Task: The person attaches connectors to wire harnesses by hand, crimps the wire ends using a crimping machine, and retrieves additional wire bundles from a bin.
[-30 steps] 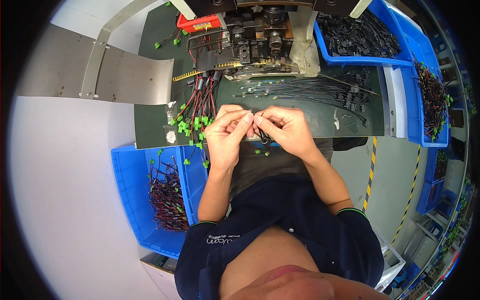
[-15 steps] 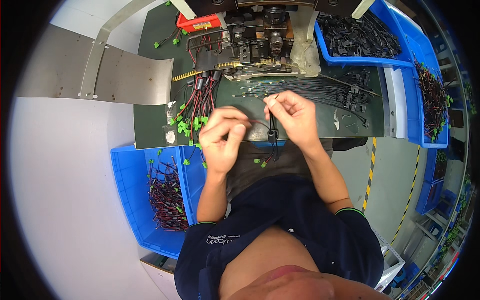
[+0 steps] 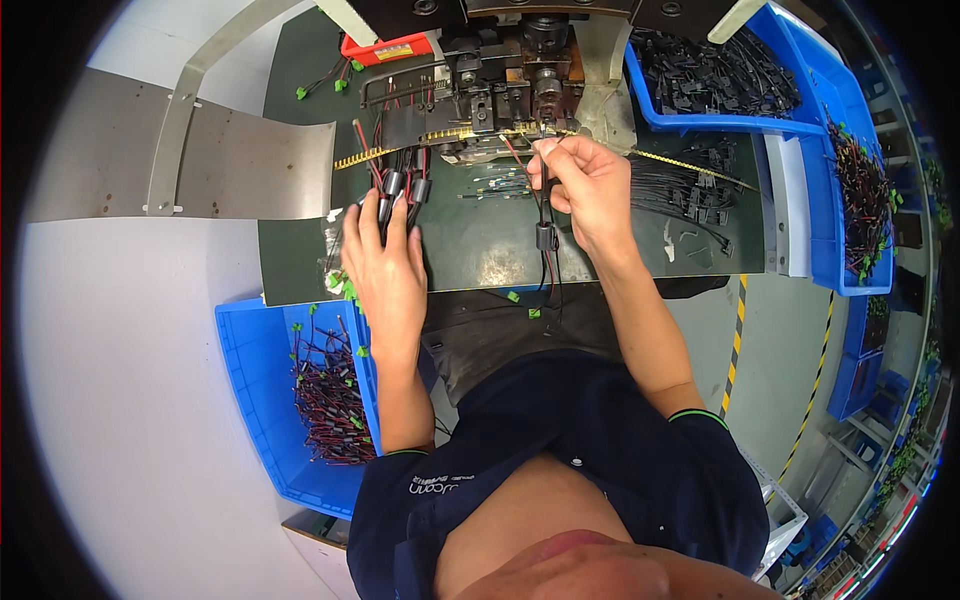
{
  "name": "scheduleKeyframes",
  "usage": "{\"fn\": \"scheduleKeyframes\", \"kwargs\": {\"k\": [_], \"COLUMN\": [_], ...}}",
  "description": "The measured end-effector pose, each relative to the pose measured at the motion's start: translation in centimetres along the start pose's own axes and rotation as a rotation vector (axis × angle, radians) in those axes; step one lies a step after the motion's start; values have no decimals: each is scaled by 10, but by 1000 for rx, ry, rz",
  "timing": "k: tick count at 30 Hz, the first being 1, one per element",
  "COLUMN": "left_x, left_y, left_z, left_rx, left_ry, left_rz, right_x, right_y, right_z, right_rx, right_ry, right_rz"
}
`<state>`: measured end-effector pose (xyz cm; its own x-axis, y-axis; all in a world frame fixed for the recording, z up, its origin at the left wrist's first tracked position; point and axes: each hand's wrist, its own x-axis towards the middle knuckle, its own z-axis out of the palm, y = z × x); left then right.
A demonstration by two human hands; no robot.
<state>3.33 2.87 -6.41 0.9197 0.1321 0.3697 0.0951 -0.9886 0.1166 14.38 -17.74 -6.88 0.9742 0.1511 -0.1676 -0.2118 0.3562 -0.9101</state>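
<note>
My right hand [image 3: 592, 190] is closed in a pinch on the upper end of a wire harness [image 3: 545, 237], right at the front of a crimping machine [image 3: 520, 85]. A black cylinder sits partway down the harness, and a green connector [image 3: 534, 313] dangles at its lower end past the table edge. My left hand [image 3: 385, 265] lies with fingers extended over a bunch of similar harnesses [image 3: 393, 184] with black cylinders and red and black wires. Its fingertips touch them; no firm grip shows. A gold terminal strip [image 3: 360, 158] runs into the machine.
Black cables [image 3: 690, 195] lie on the green table [image 3: 480, 245] at right. Blue bins [image 3: 725, 125] with black parts and more harnesses stand at the right; another blue bin [image 3: 245, 375] is below left. A red tray [image 3: 385, 50] and a curved metal sheet [image 3: 260, 165] are at upper left.
My right hand has carried the harness end up and forward to the machine. My left hand has moved left from beside that harness onto the bunch, its fingers now stretched out.
</note>
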Motion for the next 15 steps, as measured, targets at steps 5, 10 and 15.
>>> {"fn": "scheduleKeyframes", "kwargs": {"k": [5,10,15], "left_x": [13,29,30], "left_y": [8,16,23], "left_z": [-7,10,-8], "left_rx": [-90,-61,-55], "left_ry": [87,34,-79], "left_rz": [62,166,91], "right_x": [0,0,1], "right_y": [-2,-8,-13], "right_z": [0,7,5], "right_rx": [26,44,110], "right_ry": [-4,6,-1], "right_rz": [21,66,103]}}
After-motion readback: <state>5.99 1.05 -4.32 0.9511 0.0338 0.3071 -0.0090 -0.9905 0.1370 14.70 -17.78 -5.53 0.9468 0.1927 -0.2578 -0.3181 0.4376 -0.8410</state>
